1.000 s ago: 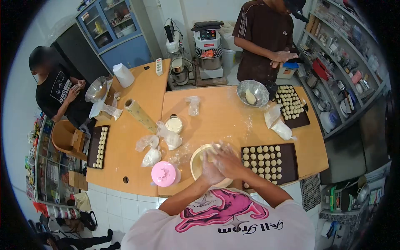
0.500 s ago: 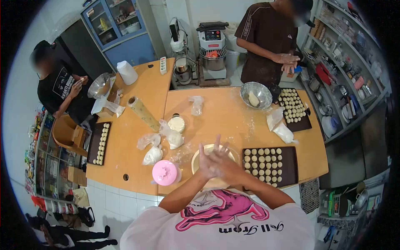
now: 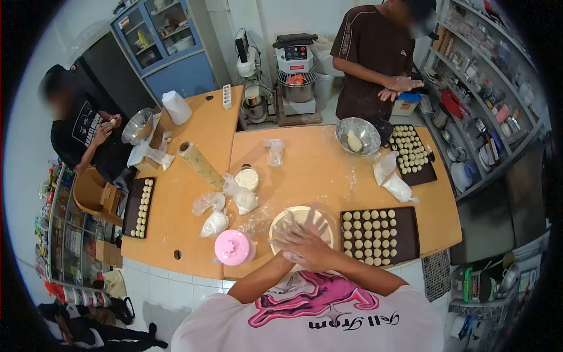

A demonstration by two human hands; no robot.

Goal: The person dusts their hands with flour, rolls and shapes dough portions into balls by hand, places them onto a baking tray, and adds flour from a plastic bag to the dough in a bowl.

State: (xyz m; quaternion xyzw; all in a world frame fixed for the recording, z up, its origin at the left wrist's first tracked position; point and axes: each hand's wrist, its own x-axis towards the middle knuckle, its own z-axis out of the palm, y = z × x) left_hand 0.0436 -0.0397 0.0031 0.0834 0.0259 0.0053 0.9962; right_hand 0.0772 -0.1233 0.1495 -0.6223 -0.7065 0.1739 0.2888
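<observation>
On the table point(image 3: 299, 176), a round bowl point(image 3: 324, 225) opens upward.

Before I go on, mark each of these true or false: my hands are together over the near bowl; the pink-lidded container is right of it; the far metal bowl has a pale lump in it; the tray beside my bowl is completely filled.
1. The hands are together over the near bowl. True.
2. The pink-lidded container stands right of the near bowl. False: it stands to its left.
3. The far metal bowl has a pale lump in it. True.
4. The tray beside the near bowl is completely filled. False: a strip along its right side is bare.
</observation>
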